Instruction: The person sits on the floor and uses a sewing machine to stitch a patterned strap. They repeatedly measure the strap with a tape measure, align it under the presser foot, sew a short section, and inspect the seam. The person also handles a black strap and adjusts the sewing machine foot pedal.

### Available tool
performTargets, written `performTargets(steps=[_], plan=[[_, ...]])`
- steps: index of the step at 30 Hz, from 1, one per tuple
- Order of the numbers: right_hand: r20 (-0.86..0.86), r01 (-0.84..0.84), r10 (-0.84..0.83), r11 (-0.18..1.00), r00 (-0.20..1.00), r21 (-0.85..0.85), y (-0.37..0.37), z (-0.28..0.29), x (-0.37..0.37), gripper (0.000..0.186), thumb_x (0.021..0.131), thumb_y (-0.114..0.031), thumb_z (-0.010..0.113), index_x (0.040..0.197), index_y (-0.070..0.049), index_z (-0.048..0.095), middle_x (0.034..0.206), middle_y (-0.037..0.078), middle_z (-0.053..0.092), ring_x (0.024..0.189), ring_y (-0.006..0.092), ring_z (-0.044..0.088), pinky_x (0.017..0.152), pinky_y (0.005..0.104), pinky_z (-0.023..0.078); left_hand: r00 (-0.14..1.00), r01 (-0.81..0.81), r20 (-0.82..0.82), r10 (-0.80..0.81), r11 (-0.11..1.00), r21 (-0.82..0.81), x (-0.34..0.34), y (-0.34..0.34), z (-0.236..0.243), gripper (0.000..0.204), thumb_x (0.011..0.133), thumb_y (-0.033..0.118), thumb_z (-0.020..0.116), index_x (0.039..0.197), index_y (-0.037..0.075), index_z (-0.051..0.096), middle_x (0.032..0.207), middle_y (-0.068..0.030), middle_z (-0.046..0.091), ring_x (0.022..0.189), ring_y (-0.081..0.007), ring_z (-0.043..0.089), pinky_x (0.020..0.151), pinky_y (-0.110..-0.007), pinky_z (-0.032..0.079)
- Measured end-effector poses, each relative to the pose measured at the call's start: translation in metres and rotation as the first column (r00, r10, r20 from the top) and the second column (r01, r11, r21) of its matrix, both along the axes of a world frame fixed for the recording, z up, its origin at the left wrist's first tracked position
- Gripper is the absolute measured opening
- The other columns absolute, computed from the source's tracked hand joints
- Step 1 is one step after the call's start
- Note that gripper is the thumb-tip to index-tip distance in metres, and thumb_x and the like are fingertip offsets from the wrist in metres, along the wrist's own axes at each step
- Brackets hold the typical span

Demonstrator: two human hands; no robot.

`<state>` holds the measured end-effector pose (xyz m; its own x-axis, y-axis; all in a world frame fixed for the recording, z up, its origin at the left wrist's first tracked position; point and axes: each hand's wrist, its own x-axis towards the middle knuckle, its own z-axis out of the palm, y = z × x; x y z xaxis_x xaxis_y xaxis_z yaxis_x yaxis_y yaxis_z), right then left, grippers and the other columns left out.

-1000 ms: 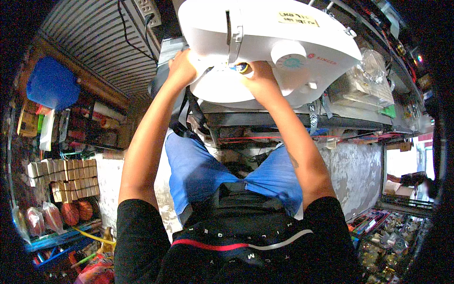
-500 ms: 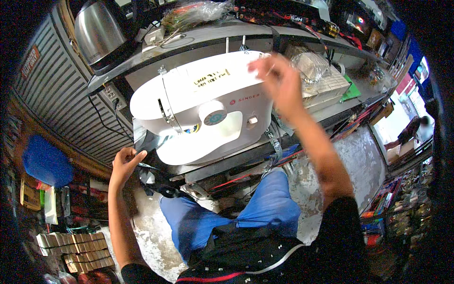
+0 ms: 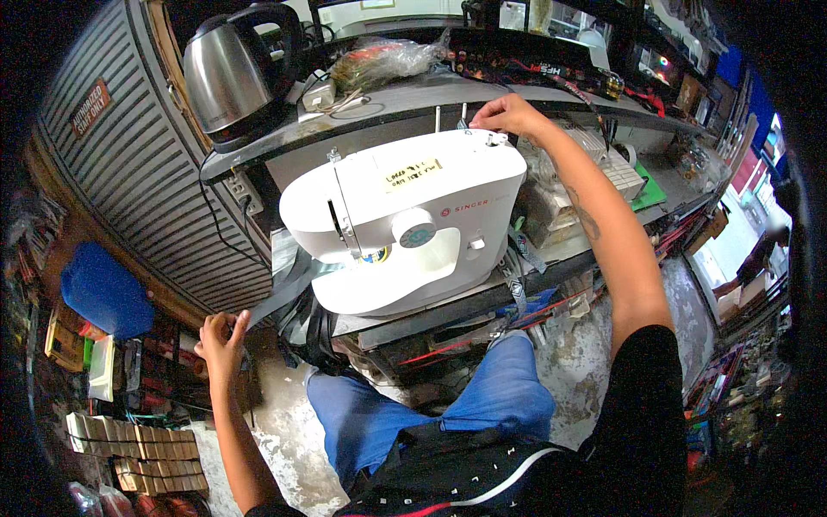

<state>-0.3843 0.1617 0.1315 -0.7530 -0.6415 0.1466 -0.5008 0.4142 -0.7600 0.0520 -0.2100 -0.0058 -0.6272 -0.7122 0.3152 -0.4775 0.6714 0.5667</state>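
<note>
A white sewing machine (image 3: 405, 220) stands on a small table in front of me. My right hand (image 3: 506, 115) reaches over its top rear right corner, fingers pinched near the thin upright pins there; I cannot make out what it pinches. My left hand (image 3: 220, 339) is low at the left, away from the machine, gripping the end of a grey strap (image 3: 280, 293) that runs up under the machine's needle area. My knees in blue trousers (image 3: 448, 414) sit under the table.
A steel electric kettle (image 3: 231, 73) and a clear bag stand on the grey shelf (image 3: 405, 99) behind the machine. A blue plastic stool (image 3: 103, 293) and stacked boxes (image 3: 138, 448) lie at the left. Cluttered shelves fill the right side.
My view has tilted up and the machine sits lower in it. My right hand went from the machine's front to its top rear. My left hand dropped away to the left with the strap.
</note>
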Motion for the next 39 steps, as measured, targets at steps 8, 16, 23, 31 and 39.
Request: performTargets(steps=[8, 16, 23, 31, 39], plan=[[-0.406, -0.111, 0.066, 0.990, 0.911, -0.088, 0.003, 0.013, 0.011, 0.021, 0.084, -0.019, 0.065, 0.093, 0.000, 0.066, 0.080, 0.004, 0.066, 0.075, 0.0090, 0.058, 0.072, 0.0252, 0.046, 0.982, 0.127, -0.102, -0.161, 0.953, -0.276, -0.008, 0.067, 0.032, 0.035, 0.072, 0.029, 0.074, 0.100, 0.012, 0.061, 0.100, -0.0015, 0.057, 0.102, -0.0199, 0.049, 0.094, -0.039, 0.022], [-0.514, -0.355, 0.205, 0.910, 0.833, -0.212, 0.030, 0.058, 0.223, 0.018, 0.086, -0.015, 0.059, 0.099, -0.003, 0.063, 0.090, 0.002, 0.064, 0.083, 0.0092, 0.057, 0.074, 0.0251, 0.046, 0.601, 0.642, -0.318, -0.733, 0.680, -0.354, 0.001, 0.138, 0.100, 0.042, 0.063, 0.028, 0.079, 0.095, 0.007, 0.063, 0.101, -0.0064, 0.059, 0.098, -0.0221, 0.052, 0.092, -0.038, 0.028], [0.111, -0.850, 0.915, 0.310, 0.389, 0.426, 0.037, 0.025, 0.344, 0.009, 0.082, -0.014, 0.052, 0.087, -0.007, 0.056, 0.075, 0.013, 0.059, 0.072, 0.0290, 0.064, 0.058, 0.0366, 0.051, -0.143, 0.894, -0.303, -0.942, -0.254, 0.370, -0.006, 0.221, 0.101, 0.083, 0.076, 0.036, 0.073, 0.137, -0.001, 0.031, 0.122, -0.0144, 0.053, 0.120, -0.0266, 0.046, 0.103, -0.048, 0.023], [-0.190, -0.344, 0.299, 0.893, 0.935, -0.291, 0.023, -0.019, 0.283, 0.025, 0.083, -0.010, 0.061, 0.107, -0.002, 0.056, 0.106, 0.007, 0.057, 0.092, 0.0126, 0.053, 0.084, 0.0259, 0.040, 0.561, 0.646, -0.589, -0.582, -0.137, 0.751, -0.021, 0.211, 0.071, 0.035, 0.086, 0.003, 0.060, 0.119, -0.001, 0.050, 0.086, -0.0067, 0.066, 0.071, -0.0094, 0.061, 0.064, -0.022, 0.052], [0.328, -0.188, 0.385, 0.846, 0.863, -0.499, 0.007, -0.080, 0.320, 0.018, 0.082, -0.009, 0.068, 0.094, -0.002, 0.057, 0.091, 0.002, 0.059, 0.090, 0.0089, 0.054, 0.081, 0.0249, 0.043, 0.619, 0.768, -0.638, -0.458, 0.183, 0.614, -0.014, 0.208, 0.051, 0.049, 0.087, 0.001, 0.059, 0.128, -0.004, 0.034, 0.085, -0.0086, 0.065, 0.078, -0.0093, 0.060, 0.068, -0.022, 0.048]])
